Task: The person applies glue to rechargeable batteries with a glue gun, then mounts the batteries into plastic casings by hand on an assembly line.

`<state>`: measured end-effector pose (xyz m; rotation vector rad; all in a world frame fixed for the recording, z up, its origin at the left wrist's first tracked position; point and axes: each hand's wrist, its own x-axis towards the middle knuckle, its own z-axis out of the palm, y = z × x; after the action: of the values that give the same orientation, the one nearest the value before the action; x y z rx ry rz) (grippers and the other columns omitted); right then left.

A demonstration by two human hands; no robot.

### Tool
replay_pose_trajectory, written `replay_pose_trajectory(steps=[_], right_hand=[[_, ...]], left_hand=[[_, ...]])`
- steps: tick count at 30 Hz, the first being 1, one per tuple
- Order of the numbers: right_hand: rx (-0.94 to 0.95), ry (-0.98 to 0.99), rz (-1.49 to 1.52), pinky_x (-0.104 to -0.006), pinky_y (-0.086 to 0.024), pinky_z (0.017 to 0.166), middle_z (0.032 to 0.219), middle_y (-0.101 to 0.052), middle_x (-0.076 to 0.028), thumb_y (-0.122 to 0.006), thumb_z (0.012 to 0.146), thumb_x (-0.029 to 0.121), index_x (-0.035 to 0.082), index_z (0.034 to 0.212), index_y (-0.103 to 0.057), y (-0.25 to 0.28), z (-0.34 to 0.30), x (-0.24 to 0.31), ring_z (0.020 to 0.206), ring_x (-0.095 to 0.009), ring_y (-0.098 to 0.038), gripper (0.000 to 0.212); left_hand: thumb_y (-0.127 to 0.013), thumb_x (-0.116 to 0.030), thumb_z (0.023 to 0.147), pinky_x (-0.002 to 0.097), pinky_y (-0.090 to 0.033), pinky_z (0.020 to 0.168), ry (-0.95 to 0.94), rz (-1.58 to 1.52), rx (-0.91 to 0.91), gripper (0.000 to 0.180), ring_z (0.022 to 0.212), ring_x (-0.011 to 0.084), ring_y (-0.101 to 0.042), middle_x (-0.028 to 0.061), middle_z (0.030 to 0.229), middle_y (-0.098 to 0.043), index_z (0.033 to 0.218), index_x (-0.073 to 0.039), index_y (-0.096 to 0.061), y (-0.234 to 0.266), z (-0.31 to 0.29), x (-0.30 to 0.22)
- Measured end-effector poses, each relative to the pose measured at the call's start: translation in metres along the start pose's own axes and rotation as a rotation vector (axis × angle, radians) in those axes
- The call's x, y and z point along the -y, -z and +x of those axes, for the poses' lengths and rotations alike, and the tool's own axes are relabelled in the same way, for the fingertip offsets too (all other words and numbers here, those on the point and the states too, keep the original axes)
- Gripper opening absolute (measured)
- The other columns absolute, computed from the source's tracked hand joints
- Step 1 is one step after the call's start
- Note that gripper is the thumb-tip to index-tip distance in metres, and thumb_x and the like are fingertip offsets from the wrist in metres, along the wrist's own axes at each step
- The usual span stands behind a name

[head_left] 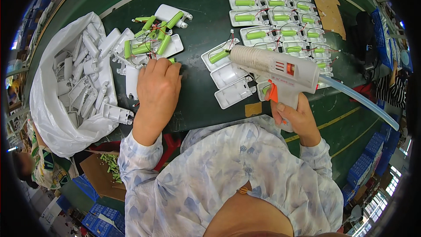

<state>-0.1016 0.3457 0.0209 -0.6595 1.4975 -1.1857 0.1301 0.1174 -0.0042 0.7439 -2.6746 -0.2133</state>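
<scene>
My right hand (299, 115) is wrapped round the grip of a white glue gun (267, 63) with an orange trigger. A long translucent glue stick (362, 98) sticks out of its back. The nozzle points left, at a green battery (219, 57) lying in a white plastic shell (209, 65). Two more white shells (233, 93) lie just below that one. My left hand (158, 88) reaches into a pile of wired green batteries and shells, its fingers bent over a green battery (172, 60). The fingertips are partly hidden behind the hand.
Rows of white shells with batteries (280, 16) cover the table's far right. A white plastic bag (46, 105) full of shells stands on the left. Cardboard (326, 8) lies at the back right. Below the table's left side is an open carton (98, 177) holding small green pieces.
</scene>
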Motion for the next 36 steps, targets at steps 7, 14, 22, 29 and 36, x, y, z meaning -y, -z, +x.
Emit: replay_pose_trajectory(steps=[7, 14, 22, 29, 36], right_hand=[[0.049, -0.061, -0.025, -0.0250, -0.039, 0.052, 0.078, -0.058, -0.006, -0.059, 0.089, 0.018, -0.005, 0.112, -0.055, 0.009, -0.005, -0.008, 0.055, -0.010, -0.050, 0.033], [0.000, 0.015, 0.082, -0.0263, -0.042, 0.055, 0.072, -0.059, -0.006, -0.060, 0.089, 0.016, -0.005, 0.120, -0.057, 0.002, -0.011, 0.003, 0.059, -0.012, -0.055, 0.037], [0.008, 0.048, 0.095, -0.0259, -0.041, 0.056, 0.077, -0.062, -0.008, -0.061, 0.086, 0.021, -0.006, 0.122, -0.057, 0.007, -0.010, -0.004, 0.059, -0.012, -0.054, 0.045], [0.098, -0.093, 0.017, -0.0245, -0.041, 0.054, 0.112, -0.063, -0.015, -0.062, 0.085, 0.021, -0.007, 0.122, -0.053, 0.016, -0.028, -0.005, 0.055, -0.010, -0.052, 0.047], [0.091, -0.128, -0.012, -0.0234, -0.038, 0.052, 0.106, -0.062, -0.011, -0.062, 0.088, 0.021, -0.004, 0.124, -0.052, 0.011, -0.033, -0.007, 0.055, -0.009, -0.051, 0.045]], left_hand=[[-0.063, -0.006, 0.074, 0.0374, -0.041, 0.068, -0.027, 0.222, 0.007, 0.015, 0.083, 0.0247, -0.055, 0.0063, 0.082, -0.053, 0.089, -0.007, -0.066, -0.016, -0.005, 0.008], [-0.069, -0.001, 0.068, 0.0384, -0.042, 0.067, 0.085, -0.102, -0.253, 0.023, 0.077, 0.0262, -0.058, 0.0074, 0.082, -0.057, 0.089, -0.006, -0.061, 0.006, -0.008, 0.013], [-0.066, 0.002, 0.087, 0.0242, -0.048, 0.071, 0.567, -1.198, -0.551, 0.018, 0.077, 0.0120, -0.058, 0.0089, 0.103, -0.061, 0.102, -0.001, -0.055, -0.011, -0.050, -0.004], [-0.070, 0.005, 0.072, 0.0319, -0.049, 0.059, 0.211, -0.443, -0.171, 0.020, 0.065, 0.0237, -0.060, 0.0091, 0.081, -0.061, 0.088, -0.003, -0.061, -0.030, -0.068, -0.017], [-0.076, -0.001, 0.067, 0.0378, -0.051, 0.073, 0.128, -0.257, 0.009, 0.040, 0.085, 0.0291, -0.061, 0.0131, 0.100, -0.060, 0.106, -0.003, -0.064, -0.007, -0.048, -0.029]])
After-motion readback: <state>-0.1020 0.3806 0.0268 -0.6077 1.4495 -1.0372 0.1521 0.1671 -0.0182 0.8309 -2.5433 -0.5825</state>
